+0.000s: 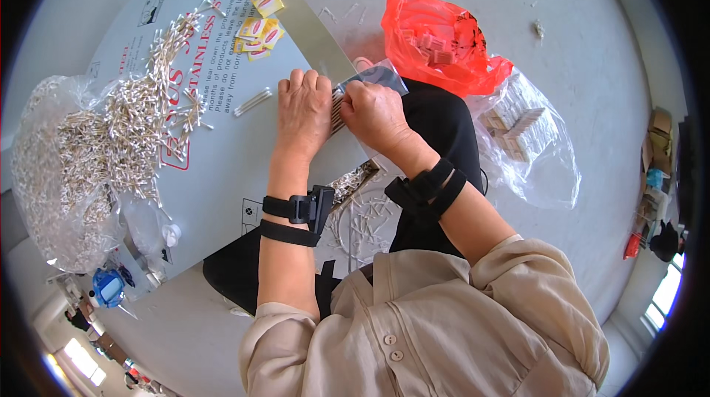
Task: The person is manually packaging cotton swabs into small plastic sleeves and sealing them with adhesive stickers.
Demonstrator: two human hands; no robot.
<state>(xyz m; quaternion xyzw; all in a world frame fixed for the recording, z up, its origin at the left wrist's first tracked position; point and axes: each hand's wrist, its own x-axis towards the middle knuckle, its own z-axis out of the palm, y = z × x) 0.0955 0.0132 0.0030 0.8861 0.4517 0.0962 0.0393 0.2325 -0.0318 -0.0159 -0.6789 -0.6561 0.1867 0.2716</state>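
My left hand [305,107] and my right hand [375,112] are close together at the table's edge, both with fingers curled. In the narrow gap between them shows a bundle of cotton swabs [338,112], gripped from both sides. A small clear plastic bag [387,75] sticks out beyond my right knuckles; how far it wraps the swabs is hidden. Left of my left hand, a few loose cotton swabs [253,101] lie side by side on the table. Farther left spreads a big heap of cotton swabs [137,112], partly inside a large clear bag [44,168].
Several yellow packets [262,31] lie on the film-covered table [222,153]. Below my hands is an open box [355,182] of swabs, with more scattered on the floor. To the right sit a red plastic bag [466,72] and a clear bag of white packs [532,153].
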